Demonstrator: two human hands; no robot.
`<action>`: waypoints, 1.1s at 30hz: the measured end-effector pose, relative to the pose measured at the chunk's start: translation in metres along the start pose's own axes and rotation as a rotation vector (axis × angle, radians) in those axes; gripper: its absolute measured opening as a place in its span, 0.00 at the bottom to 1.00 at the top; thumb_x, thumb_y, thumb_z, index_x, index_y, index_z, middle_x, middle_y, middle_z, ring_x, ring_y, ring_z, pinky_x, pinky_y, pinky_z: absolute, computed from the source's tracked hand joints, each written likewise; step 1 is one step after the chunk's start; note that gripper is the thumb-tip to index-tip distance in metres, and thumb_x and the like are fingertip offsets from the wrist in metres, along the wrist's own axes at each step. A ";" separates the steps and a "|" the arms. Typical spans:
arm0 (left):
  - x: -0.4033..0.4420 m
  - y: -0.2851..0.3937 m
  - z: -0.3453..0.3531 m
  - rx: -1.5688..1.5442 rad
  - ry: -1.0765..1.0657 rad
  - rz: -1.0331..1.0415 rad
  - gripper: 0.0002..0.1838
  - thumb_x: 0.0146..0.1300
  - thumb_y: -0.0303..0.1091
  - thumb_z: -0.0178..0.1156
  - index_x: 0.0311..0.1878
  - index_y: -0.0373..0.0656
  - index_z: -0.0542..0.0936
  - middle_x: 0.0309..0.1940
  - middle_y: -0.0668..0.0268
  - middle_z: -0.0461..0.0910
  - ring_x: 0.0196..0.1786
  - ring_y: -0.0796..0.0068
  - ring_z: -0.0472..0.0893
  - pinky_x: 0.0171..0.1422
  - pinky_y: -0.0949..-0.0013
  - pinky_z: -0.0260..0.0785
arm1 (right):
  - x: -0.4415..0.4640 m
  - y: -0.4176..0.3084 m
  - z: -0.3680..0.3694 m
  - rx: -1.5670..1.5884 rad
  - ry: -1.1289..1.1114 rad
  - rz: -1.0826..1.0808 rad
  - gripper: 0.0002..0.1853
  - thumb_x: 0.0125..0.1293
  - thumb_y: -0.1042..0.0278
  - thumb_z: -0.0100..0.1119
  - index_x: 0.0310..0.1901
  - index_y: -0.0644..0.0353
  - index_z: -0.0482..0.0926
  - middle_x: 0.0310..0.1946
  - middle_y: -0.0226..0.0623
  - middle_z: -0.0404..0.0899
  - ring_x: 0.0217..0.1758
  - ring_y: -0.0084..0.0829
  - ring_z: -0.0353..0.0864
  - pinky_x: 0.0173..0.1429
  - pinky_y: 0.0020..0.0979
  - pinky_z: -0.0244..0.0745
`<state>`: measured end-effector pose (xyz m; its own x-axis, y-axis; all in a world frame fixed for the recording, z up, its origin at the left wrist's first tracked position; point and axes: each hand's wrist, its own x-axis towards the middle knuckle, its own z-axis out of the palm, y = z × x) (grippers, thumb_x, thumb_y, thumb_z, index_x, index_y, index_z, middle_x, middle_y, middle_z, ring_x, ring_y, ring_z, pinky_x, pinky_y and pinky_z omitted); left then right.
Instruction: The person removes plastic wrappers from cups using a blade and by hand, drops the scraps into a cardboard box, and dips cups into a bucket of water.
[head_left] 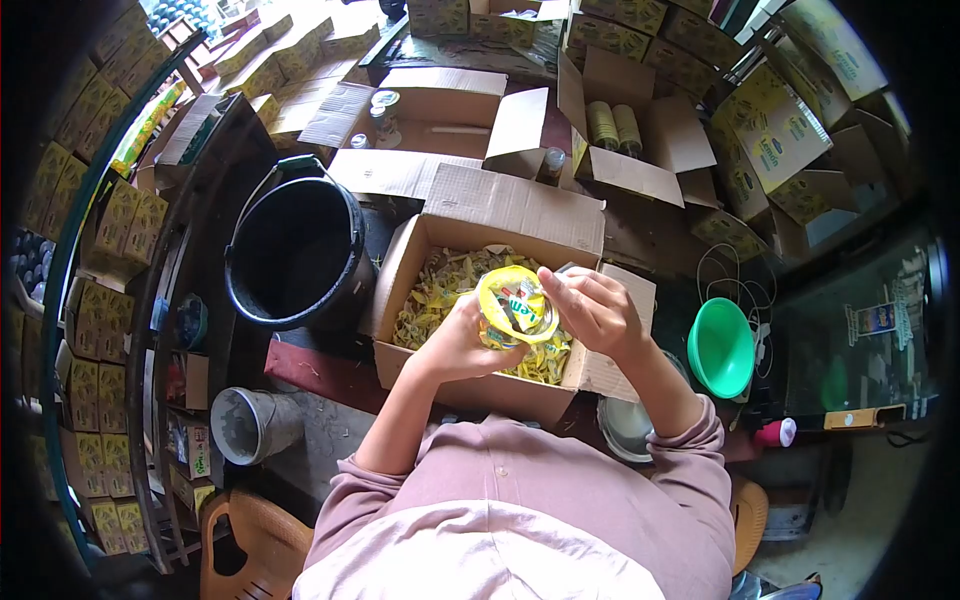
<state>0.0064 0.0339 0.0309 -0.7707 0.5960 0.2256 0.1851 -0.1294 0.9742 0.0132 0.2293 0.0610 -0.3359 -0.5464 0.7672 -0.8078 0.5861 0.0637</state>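
My left hand [452, 342] is wrapped around a round, clear container with a yellow rim [490, 297]. Printed yellow and white wrapping with green and red lettering shows through its mouth. At the container's right edge, the fingers of my right hand [598, 312] are pinched together; what they hold, if anything, is hidden. Both hands are above an open cardboard box [470, 397], which holds a heap of small yellow wrapped pieces [428, 310].
A black bucket [293, 315] and a grey bucket [238, 425] stand left; a green bowl [722, 345] is right. Behind are open cartons, one with jars [384, 120], another with two yellowish cylinders [615, 128]. Stacked yellow cartons [100, 290] line the left side.
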 end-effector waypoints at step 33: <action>0.004 -0.025 -0.019 -0.752 -0.681 -0.307 0.28 0.47 0.38 0.65 0.50 0.35 0.68 0.39 0.59 0.75 0.36 0.71 0.78 0.38 0.71 0.72 | 0.007 -0.008 -0.004 0.088 0.037 -0.001 0.23 0.46 0.75 0.64 0.47 0.73 0.74 0.27 0.38 0.79 0.28 0.31 0.79 0.37 0.32 0.78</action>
<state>-0.0125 0.0245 0.0078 -0.1727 0.9746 0.1423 -0.5640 -0.2163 0.7970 0.0193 0.2227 0.0681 -0.3179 -0.5236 0.7904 -0.8481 0.5298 0.0099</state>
